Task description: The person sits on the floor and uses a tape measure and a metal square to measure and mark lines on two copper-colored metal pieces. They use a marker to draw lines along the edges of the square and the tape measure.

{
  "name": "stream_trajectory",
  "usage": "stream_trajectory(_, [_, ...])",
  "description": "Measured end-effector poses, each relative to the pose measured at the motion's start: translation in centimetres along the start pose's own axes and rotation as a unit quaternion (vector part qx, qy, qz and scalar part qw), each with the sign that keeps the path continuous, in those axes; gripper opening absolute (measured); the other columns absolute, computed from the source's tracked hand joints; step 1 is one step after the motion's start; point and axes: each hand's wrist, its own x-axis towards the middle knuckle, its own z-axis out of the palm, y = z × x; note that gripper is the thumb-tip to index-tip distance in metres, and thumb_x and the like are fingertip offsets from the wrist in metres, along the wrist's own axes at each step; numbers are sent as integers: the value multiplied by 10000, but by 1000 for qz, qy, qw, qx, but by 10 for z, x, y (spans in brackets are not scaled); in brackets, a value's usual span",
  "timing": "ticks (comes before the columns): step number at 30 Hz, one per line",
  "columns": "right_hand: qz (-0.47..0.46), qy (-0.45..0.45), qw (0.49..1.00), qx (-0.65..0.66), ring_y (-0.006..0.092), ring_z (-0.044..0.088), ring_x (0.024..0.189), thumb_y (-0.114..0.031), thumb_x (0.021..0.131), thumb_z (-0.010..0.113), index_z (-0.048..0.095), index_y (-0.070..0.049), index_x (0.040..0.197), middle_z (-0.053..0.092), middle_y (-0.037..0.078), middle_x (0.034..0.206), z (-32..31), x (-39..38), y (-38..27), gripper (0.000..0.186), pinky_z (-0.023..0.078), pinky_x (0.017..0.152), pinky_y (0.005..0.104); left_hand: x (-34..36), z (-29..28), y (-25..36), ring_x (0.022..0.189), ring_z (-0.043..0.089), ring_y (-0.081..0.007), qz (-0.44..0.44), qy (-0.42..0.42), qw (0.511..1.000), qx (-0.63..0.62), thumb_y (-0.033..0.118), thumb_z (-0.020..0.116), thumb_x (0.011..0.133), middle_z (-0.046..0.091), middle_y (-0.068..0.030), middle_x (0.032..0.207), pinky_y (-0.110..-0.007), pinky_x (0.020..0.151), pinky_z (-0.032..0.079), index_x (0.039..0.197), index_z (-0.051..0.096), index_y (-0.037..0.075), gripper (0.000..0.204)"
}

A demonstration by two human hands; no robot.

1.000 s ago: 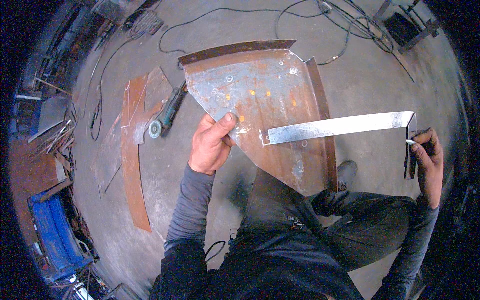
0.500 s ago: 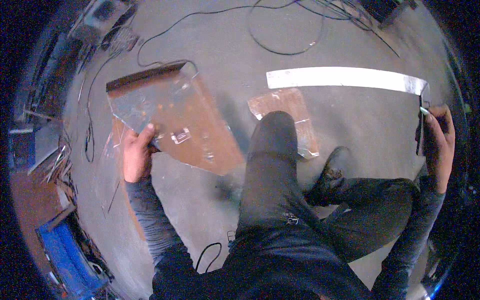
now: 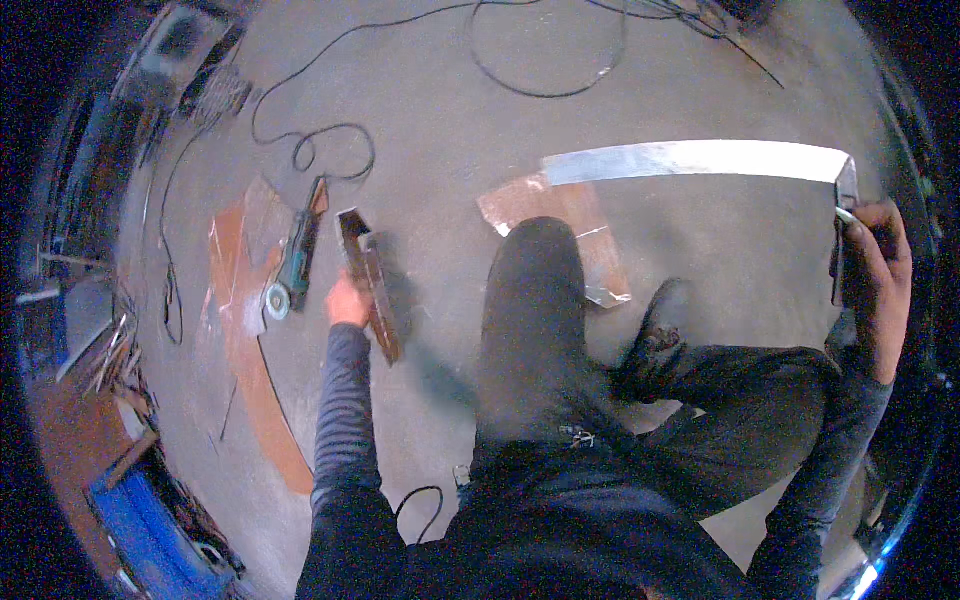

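My left hand [image 3: 348, 303] is closed on a brown-faced sheet panel [image 3: 377, 290] with a bent edge, now seen nearly edge-on above the floor. My right hand [image 3: 882, 270], far right, grips the dark bent end of a long, pale metal strip [image 3: 700, 160]. That strip stretches leftward beyond my knee. A thin whitish piece [image 3: 846, 215] shows at the right fingertips; its kind is unclear. Left of the panel, an angle grinder [image 3: 297, 255] with a pale disc lies on the floor.
Brown sheet scraps [image 3: 262, 395] lie beside the grinder, and another brown piece [image 3: 605, 262] lies by my knee. A black cable [image 3: 290, 85] loops over the grey floor [image 3: 430, 150]. A blue box-like object [image 3: 160, 530] stands at lower left, near assorted clutter.
My left hand has moved right with the panel and turned it from broad face to edge-on, uncovering the angle grinder. The right hand keeps its hold on the metal strip.
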Motion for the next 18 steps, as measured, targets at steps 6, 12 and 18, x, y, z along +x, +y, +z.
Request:
stream_trajectory(6, [-60, 47, 996, 37, 47, 499, 624, -159, 998, 621, 607, -92, 1030, 567, -32, 806, -3, 9, 21, 75, 367, 535, 210, 10, 4, 79, 905, 702, -470, -48, -11, 998, 42, 322, 687, 862, 726, -262, 963, -570, 803, 566, 1336, 530, 40, 573])
stream_trajectory(12, [-15, 4, 999, 40, 30, 414, 645, -141, 1014, 598, 591, -101, 1007, 499, -63, 788, -9, 11, 20, 40, 324, 570, 206, 7, 4, 101, 951, 710, -431, -62, -21, 997, 47, 189, 609, 869, 727, -256, 1001, -527, 856, 553, 1268, 555, 31, 432])
stream_trajectory(18, [-46, 17, 998, 26, 39, 468, 655, -167, 1015, 604, 652, -97, 1075, 561, -46, 793, -14, 14, 28, 103, 358, 565, 209, 4, -33, 22, 1031, 669, -464, -105, -48, 993, 9, 274, 623, 899, 701, -276, 1090, -553, 906, 518, 1288, 568, 28, 463])
